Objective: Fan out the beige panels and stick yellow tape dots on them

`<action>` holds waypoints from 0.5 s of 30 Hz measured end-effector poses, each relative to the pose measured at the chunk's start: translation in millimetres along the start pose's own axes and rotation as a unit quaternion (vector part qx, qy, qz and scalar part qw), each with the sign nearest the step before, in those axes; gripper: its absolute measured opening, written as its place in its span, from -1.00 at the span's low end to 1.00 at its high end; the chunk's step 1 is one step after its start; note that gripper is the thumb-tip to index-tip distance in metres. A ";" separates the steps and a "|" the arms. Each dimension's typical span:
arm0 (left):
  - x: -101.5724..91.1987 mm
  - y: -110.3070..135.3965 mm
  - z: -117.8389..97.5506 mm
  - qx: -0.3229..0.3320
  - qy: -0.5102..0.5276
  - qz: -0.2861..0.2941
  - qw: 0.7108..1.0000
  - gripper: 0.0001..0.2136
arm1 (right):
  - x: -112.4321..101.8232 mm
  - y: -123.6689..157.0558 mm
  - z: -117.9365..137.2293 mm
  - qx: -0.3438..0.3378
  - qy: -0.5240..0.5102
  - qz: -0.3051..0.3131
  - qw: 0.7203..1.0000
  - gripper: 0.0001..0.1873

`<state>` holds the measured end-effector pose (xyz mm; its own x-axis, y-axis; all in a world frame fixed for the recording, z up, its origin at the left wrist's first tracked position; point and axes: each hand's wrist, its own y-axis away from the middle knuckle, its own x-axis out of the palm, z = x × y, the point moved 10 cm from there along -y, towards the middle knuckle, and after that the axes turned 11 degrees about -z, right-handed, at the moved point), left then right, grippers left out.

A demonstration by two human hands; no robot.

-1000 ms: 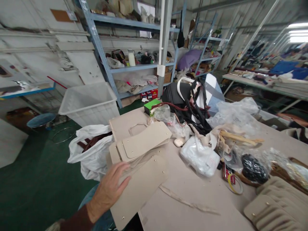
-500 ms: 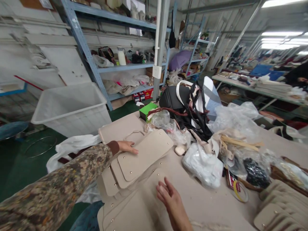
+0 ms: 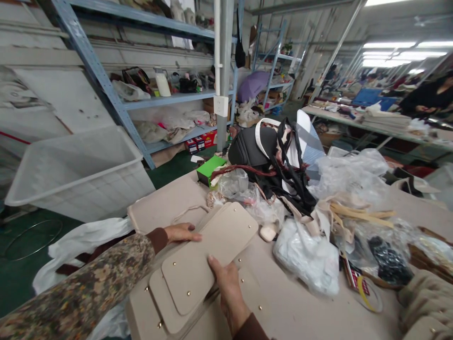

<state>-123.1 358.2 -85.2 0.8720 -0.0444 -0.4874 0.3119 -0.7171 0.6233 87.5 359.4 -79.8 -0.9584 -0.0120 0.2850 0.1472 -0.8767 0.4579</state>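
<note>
Wears a loose, camouflage-like left sleeve [image 3: 88, 284] of mottled brown, tan and dark fabric, ending in a plain dark-brown left cuff [image 3: 157, 240]; shows a similarly dark-brown right cuff [image 3: 252, 329].

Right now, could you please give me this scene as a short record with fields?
Left hand: at the left edge of the top beige panel
Right hand: thumb on that panel's right edge
Underneath: more beige panels, offset, with metal studs
Beyond: green box
Right of panels: white plastic-wrapped bundle
Floor, left: large white bin
</note>
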 end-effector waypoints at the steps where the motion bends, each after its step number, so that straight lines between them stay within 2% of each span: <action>1: 0.3 1.3 0.3 -0.003 0.001 0.002 1.000 0.00 | -1.6 0.2 1.2 -0.001 -0.003 -0.010 1.000 -0.14; 4: -1.4 3.5 -1.0 0.000 -0.001 -0.005 1.000 0.00 | -5.5 2.5 2.9 0.018 -0.007 -0.029 0.999 -0.13; 6: -1.9 4.2 -3.4 0.012 -0.008 -0.004 1.000 -0.09 | -6.6 4.8 4.0 0.034 -0.009 -0.030 0.999 -0.13; 10: -1.0 5.5 -10.4 0.039 -0.038 0.013 0.998 -0.31 | -6.8 8.3 2.4 0.061 -0.023 -0.015 0.998 -0.14; 15: -2.7 12.0 -24.5 0.082 -0.065 0.018 0.994 -0.38 | -8.8 11.4 -7.6 0.091 -0.069 0.003 0.993 -0.16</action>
<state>-112.4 366.8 -61.4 0.8220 -0.1536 -0.5485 0.2071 -0.8165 0.5390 95.8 345.9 -83.5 -0.9167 0.0601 0.3949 0.2065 -0.7749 0.5974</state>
